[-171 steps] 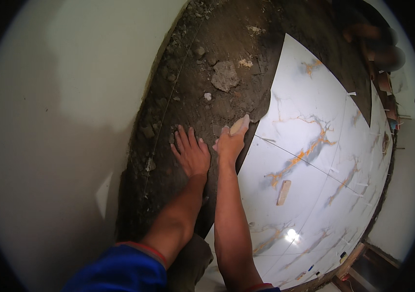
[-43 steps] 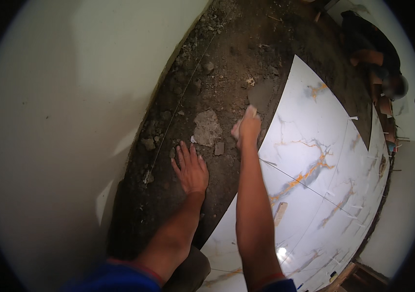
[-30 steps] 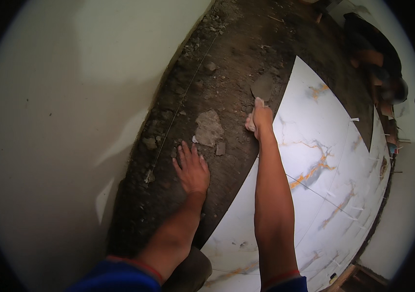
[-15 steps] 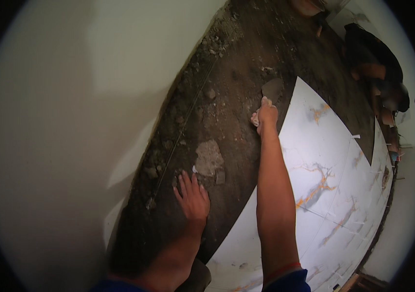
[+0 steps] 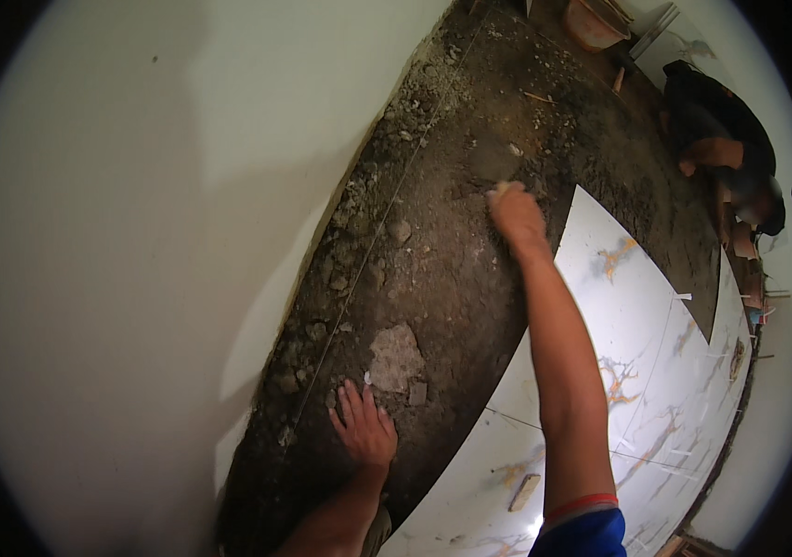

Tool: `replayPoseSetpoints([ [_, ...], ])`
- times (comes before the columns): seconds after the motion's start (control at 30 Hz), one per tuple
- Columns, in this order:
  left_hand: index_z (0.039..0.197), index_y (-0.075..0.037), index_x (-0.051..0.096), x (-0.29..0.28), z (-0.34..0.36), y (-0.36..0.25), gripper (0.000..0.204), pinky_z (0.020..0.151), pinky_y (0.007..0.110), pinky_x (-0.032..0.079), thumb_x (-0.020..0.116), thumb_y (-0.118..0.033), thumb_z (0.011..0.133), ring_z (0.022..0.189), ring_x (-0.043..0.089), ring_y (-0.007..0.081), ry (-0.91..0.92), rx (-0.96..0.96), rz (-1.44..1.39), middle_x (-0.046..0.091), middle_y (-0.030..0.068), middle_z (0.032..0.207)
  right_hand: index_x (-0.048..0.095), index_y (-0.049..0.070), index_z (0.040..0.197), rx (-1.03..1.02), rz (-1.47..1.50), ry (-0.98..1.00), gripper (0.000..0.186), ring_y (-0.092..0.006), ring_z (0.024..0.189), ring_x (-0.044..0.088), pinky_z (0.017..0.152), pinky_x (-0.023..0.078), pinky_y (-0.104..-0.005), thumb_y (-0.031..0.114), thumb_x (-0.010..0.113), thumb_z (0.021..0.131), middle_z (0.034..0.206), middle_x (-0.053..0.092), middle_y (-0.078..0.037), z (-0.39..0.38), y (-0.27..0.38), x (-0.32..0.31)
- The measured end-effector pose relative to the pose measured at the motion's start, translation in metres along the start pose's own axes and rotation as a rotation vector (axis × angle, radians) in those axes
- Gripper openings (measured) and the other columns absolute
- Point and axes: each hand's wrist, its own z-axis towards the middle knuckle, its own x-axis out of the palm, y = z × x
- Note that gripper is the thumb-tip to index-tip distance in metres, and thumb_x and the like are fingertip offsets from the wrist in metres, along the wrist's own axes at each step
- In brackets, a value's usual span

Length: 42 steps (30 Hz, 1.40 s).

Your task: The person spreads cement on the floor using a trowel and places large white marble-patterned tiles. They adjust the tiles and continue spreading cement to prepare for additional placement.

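Observation:
On the rough dark dirt bed (image 5: pixel 442 278), my left hand (image 5: pixel 363 432) lies with its fingers spread, just below a pale broken chunk (image 5: pixel 396 357) and a small grey lump (image 5: pixel 417 394). Farther forward, my right hand (image 5: pixel 517 213) grips a trowel (image 5: pixel 493 158) by its pale handle, with the blade down on the dirt. Beside my right arm are white marble-patterned tiles (image 5: pixel 656 371) with orange veins, their near edge meeting the bare bed. A small wooden block (image 5: pixel 524 492) lies on them.
A white wall (image 5: pixel 117 260) rises at the left, with a thin string (image 5: pixel 350 297) running along its foot. A co-worker in dark clothing (image 5: pixel 721 139) crouches at the upper right. Behind are a pinkish bucket (image 5: pixel 596 23) and several scraps along the far wall.
My right hand with the trowel has moved forward along the bed. My left hand stays planted, appearing lower as the view has shifted, which also shows more of the bucket.

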Motion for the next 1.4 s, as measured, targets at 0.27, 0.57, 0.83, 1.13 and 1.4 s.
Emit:
replayPoseSetpoints([
  [0.27,0.152,-0.01,0.047,-0.001,0.0,0.0,0.055,0.122,0.063,0.022,0.055,-0.023,0.099,0.155,0.026,0.0358,0.003,-0.001,-0.001,0.027,0.0186,0.168,0.059,-0.009,0.112,0.588,0.978,-0.049,0.059,-0.0273,0.046,0.057,0.041,0.045,-0.0385,0.049,0.054,0.103,0.071,0.06,-0.017,0.017,-0.042,-0.022],
  [0.57,0.149,-0.001,0.048,-0.007,0.001,0.0,0.05,0.122,0.065,0.017,0.049,-0.018,0.102,0.156,0.021,0.039,0.014,0.036,-0.066,0.02,0.0226,0.169,0.059,-0.007,0.123,0.217,0.63,-0.09,0.059,-0.0359,0.079,0.075,0.073,0.059,-0.0459,0.047,0.059,0.101,0.101,0.071,-0.029,-0.048,0.032,0.015],
  [0.83,0.15,-0.008,0.048,-0.006,0.002,-0.001,0.056,0.121,0.062,0.024,0.058,-0.024,0.097,0.153,0.031,0.0355,-0.044,0.042,0.0,0.032,0.0194,0.165,0.05,0.0,0.116,0.404,1.084,0.131,0.04,-0.021,0.045,0.051,0.038,0.046,-0.037,0.036,0.062,0.102,0.073,0.056,-0.013,0.014,-0.015,0.005],
  [1.13,0.152,-0.009,0.045,-0.007,0.001,-0.003,0.055,0.123,0.062,0.021,0.055,-0.022,0.099,0.155,0.026,0.035,-0.05,0.021,-0.011,0.027,0.0189,0.167,0.055,-0.002,0.127,0.013,0.307,0.042,0.05,-0.0352,0.081,0.069,0.072,0.058,-0.0465,0.038,0.067,0.099,0.104,0.066,-0.022,-0.177,0.02,0.061],
  [1.4,0.151,-0.006,0.046,-0.002,0.001,-0.001,0.053,0.124,0.063,0.015,0.044,-0.023,0.1,0.156,0.022,0.0364,0.014,-0.012,-0.044,0.024,0.0193,0.168,0.048,0.002,0.141,-0.214,0.213,0.175,0.074,-0.0425,0.122,0.054,0.1,0.046,-0.0517,0.03,0.084,0.083,0.131,0.057,-0.021,-0.277,0.056,0.085],
])
